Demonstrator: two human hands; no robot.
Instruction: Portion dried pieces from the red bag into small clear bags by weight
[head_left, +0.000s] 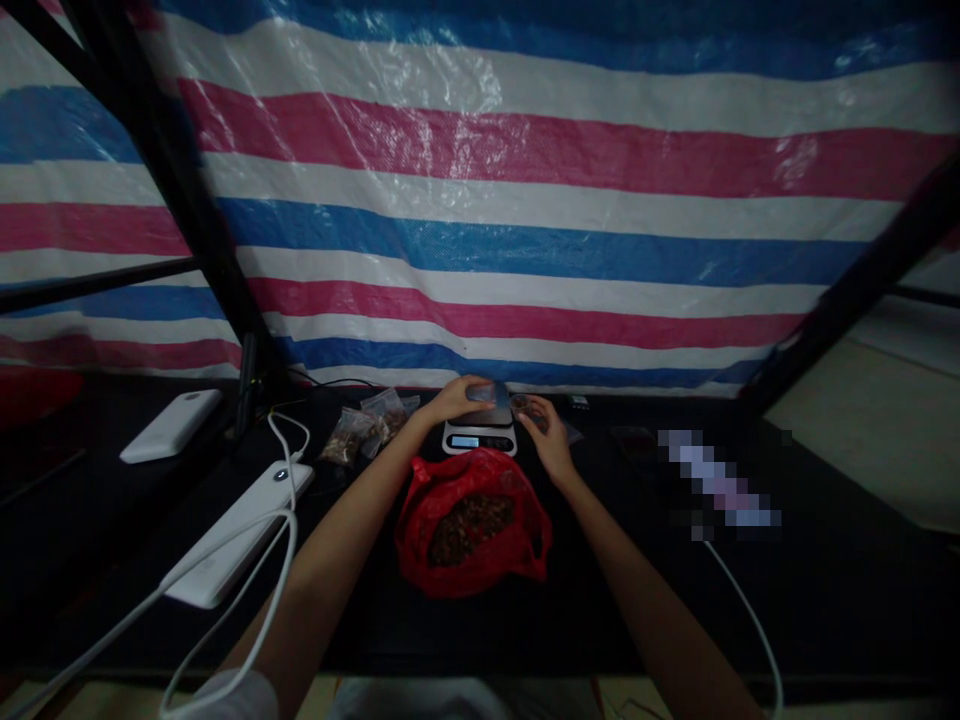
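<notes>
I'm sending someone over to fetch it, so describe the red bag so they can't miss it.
On the dark table before the striped tarp, find the small scale. The red bag sits just in front, open, holding brown bits, the only red one; the small bags nearby are clear.

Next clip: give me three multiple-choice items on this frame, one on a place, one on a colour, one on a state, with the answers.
1. Where is the red bag relative to the scale?
A. Behind it, by the tarp
B. Between it and the person
C. On its platform

2. What colour are the two flat power banks?
A. White
B. Black
C. Red

3. What state is the red bag in?
A. Tied shut
B. Empty
C. Open, brown contents showing

Answers: 1 B, it lies nearer the camera than the scale. 2 A, both show white against the dark table. 3 C, its mouth gapes over brown pieces.
</notes>
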